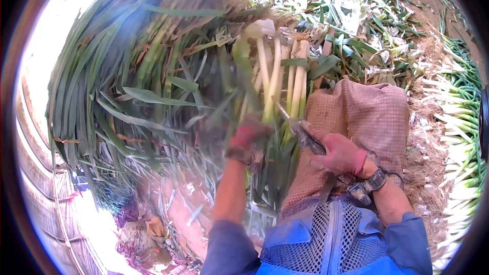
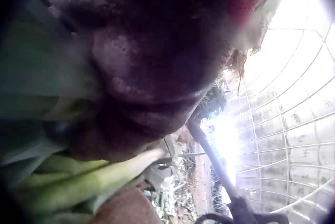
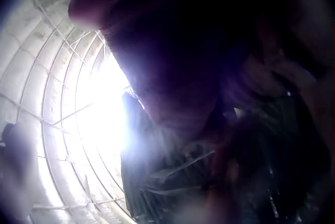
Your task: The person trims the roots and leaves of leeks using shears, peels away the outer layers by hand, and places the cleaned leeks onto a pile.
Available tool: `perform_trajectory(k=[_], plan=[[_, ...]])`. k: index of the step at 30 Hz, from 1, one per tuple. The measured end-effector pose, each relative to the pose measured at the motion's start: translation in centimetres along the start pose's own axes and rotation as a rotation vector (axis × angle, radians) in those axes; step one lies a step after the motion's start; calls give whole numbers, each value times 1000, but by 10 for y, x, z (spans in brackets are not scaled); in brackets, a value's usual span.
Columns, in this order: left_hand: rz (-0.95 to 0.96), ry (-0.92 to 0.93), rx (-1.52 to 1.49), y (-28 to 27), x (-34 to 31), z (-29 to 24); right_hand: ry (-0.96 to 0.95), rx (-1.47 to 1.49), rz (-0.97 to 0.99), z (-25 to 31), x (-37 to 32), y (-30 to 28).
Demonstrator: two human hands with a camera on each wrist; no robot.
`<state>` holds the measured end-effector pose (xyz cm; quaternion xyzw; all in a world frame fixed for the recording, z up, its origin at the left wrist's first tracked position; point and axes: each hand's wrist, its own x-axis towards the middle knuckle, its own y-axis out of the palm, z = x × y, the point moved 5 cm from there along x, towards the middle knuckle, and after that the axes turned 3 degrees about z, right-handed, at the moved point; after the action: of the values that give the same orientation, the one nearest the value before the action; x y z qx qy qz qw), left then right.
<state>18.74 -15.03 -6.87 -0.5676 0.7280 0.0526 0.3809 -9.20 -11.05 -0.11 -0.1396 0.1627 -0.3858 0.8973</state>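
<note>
My left hand (image 1: 248,141), in a red glove and blurred, grips a bunch of green onions (image 1: 277,86) around the stalks, white ends pointing away from me. Close up in the left wrist view, the left hand (image 2: 141,72) fills the frame over the green stalks (image 2: 89,182). My right hand (image 1: 340,154), also in a red glove, holds a knife (image 1: 300,130) whose blade lies against the right side of the bunch. In the right wrist view the right hand (image 3: 178,62) is a dark shape against bright light.
A large heap of long green leaves (image 1: 132,86) lies to the left. Trimmed onions (image 1: 458,137) are laid in a row at the right, with cut scraps (image 1: 356,15) beyond. A checked cloth (image 1: 364,117) covers my knee. A greenhouse wall (image 2: 293,130) curves around.
</note>
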Motion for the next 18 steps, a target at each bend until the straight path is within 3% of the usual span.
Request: perform_trajectory(k=[1,2,4,5,7,9,11,16,17,18], plan=[[-1,-1,-2,6,-4,-1,-132,-53,7,4,0,2],[31,-2,31,16,-10,-1,-131,-53,10,3,0,0],[61,-9,59,39,-26,-4,135,-18,25,7,7,-11],[74,16,95,51,-33,-6,132,-18,31,4,11,-10],[83,34,127,74,-44,-16,-53,-28,-47,7,18,-10],[2,0,510,92,-52,-29,48,-46,74,21,21,-13],[-20,69,427,102,-55,-32,152,-69,197,20,28,-15],[-41,169,404,100,-54,-38,182,-253,-151,-5,61,-32],[-40,167,403,95,-51,-33,128,-202,-106,-4,60,-30],[3,116,198,84,-47,-28,129,-201,-104,-2,58,-29]])
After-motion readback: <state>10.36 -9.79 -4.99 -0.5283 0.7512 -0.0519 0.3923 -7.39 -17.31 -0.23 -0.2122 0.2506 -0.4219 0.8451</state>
